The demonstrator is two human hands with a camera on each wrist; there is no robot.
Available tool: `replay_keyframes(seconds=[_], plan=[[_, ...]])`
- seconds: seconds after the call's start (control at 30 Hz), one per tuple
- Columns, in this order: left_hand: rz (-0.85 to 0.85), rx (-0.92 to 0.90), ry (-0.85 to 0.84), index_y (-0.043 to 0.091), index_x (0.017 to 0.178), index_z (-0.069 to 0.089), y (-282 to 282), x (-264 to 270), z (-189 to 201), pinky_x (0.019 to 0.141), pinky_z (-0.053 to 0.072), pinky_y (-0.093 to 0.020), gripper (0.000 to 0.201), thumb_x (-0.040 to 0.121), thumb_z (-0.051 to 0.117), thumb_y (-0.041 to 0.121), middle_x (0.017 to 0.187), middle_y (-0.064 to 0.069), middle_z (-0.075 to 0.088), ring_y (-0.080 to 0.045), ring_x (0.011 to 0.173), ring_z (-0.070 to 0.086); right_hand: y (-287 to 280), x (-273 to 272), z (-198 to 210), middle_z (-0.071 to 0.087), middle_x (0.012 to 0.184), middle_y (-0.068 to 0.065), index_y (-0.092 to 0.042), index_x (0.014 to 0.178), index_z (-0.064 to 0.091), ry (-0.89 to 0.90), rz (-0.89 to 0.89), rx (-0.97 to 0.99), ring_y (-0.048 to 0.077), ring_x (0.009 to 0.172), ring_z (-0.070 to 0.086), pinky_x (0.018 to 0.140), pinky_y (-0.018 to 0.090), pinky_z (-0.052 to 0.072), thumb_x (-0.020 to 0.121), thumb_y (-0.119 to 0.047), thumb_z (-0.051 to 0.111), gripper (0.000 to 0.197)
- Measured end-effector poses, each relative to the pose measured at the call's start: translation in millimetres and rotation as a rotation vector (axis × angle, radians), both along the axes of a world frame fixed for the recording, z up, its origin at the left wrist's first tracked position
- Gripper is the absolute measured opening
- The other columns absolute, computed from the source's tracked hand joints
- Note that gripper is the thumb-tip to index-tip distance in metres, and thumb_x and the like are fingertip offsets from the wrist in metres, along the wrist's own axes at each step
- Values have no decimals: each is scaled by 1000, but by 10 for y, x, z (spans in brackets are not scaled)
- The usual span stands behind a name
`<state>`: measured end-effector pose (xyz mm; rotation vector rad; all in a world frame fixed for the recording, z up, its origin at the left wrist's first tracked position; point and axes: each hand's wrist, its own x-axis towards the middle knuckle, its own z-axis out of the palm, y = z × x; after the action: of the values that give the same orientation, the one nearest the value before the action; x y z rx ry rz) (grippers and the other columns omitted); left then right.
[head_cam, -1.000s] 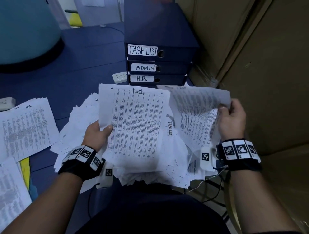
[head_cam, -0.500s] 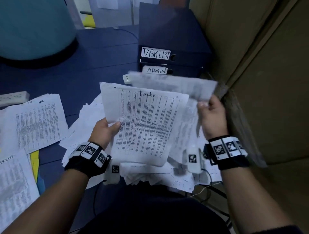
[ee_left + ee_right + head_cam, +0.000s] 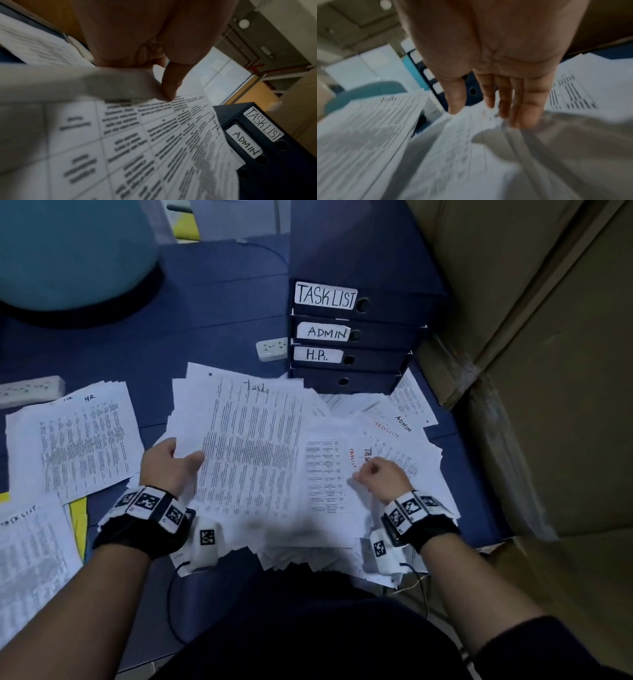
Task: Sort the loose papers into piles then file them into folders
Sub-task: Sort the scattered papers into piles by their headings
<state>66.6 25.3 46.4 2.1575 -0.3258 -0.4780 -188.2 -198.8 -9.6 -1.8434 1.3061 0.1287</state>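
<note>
Both hands work at the lower middle of the head view: the left hand (image 3: 171, 465) grips the left edge of a white printed sheet headed "Tasks" (image 3: 250, 440), thumb on top as the left wrist view shows, while the right hand (image 3: 382, 479) reaches down onto the big heap of loose white printed papers (image 3: 376, 446) with fingers nearly straight in the right wrist view; whether it has pinched a sheet yet I cannot tell, since that view is blurred. At the lower left edge of the frame lies a small white pile marked "Task List" (image 3: 30, 559), partly over something yellow, and above it, at middle left, a second white pile marked "HR" (image 3: 82, 446). The heap in the centre is thick and mixed, with sheets marked "Admin" and "Task List" showing at middle right. Beyond it, upper centre, stands a stack of dark blue lever-arch folders (image 3: 359, 337) labelled "Task List", "Admin" and "H.R.", all closed, with a white power strip (image 3: 272, 349) just beside them on the dark blue table (image 3: 205, 302). By my judgement sorting is at an early stage: two piles are started, no Admin pile is visible, and filing has not begun.
</note>
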Motion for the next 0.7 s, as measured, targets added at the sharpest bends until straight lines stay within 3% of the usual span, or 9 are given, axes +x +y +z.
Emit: replay_keyframes(seconds=[0.07, 0.13, 0.27, 0.33, 0.43, 0.5, 0.53, 0.6, 0.7], plan=[[-29, 74, -17, 9, 90, 62, 71, 10, -29, 54, 35, -21, 4, 87, 64, 7, 84, -11, 61, -21, 66, 53, 142, 79, -185, 50, 134, 12, -6, 133, 47, 191, 49, -26, 30, 119, 53, 88, 35, 47, 85, -44, 69, 65], [-52, 117, -28, 9, 90, 61, 117, -2, -60, 53, 35, -20, 4, 87, 63, 7, 82, -10, 61, -17, 61, 52, 284, 176, -260, 38, 142, 14, -5, 141, 36, 295, 36, -99, 33, 129, 43, 94, 43, 46, 83, -47, 71, 80], [-96, 166, -40, 9, 99, 66, 197, 0, -118, 70, 41, -28, 16, 84, 65, 7, 89, -8, 64, -24, 80, 58, 388, 280, -324, 47, 136, 11, -8, 137, 36, 472, 45, -184, 30, 126, 44, 98, 43, 40, 85, -45, 69, 72], [-118, 159, -27, 10, 101, 66, 246, 18, -127, 74, 44, -31, 18, 83, 66, 6, 91, -6, 65, -25, 84, 60, 387, 292, -342, 53, 128, 10, -8, 133, 40, 488, 46, -176, 28, 119, 48, 99, 41, 39, 89, -32, 63, 55], [-185, 135, -15, 15, 99, 64, 298, 54, -87, 80, 48, -35, 20, 83, 66, 3, 94, -6, 68, -27, 89, 63, 320, 256, -243, 60, 124, 11, -8, 116, 55, 287, 17, -95, 27, 107, 58, 93, 36, 47, 93, -10, 53, 23], [-231, 85, 33, 18, 98, 64, 309, 87, -23, 80, 49, -34, 20, 85, 64, 2, 95, -6, 70, -26, 87, 66, 244, 189, -18, 62, 120, 11, -8, 119, 60, -11, -162, -34, 31, 110, 60, 90, 34, 51, 97, -3, 46, 26], [-247, 54, 61, 21, 95, 65, 306, 99, 17, 79, 50, -33, 19, 88, 63, 3, 93, -5, 71, -24, 85, 66, 188, 143, 104, 64, 113, 12, -10, 112, 62, -114, -196, -74, 32, 106, 61, 82, 35, 53, 99, -2, 44, 24], [-273, 8, 80, 28, 89, 66, 274, 132, 90, 78, 49, -31, 22, 90, 61, 6, 85, 7, 73, -22, 82, 66, 39, 77, 316, 57, 83, 10, -6, 87, 55, -174, -121, -235, 27, 79, 54, 58, 25, 40, 99, -7, 46, 15], [-346, -22, 50, 32, 86, 66, 166, 118, 221, 76, 46, -25, 25, 91, 61, 8, 74, 26, 69, -12, 81, 64, -154, 35, 590, 46, 64, 1, -8, 74, 48, -274, 20, -339, 17, 62, 40, 51, 12, 30, 97, -11, 53, 24]])
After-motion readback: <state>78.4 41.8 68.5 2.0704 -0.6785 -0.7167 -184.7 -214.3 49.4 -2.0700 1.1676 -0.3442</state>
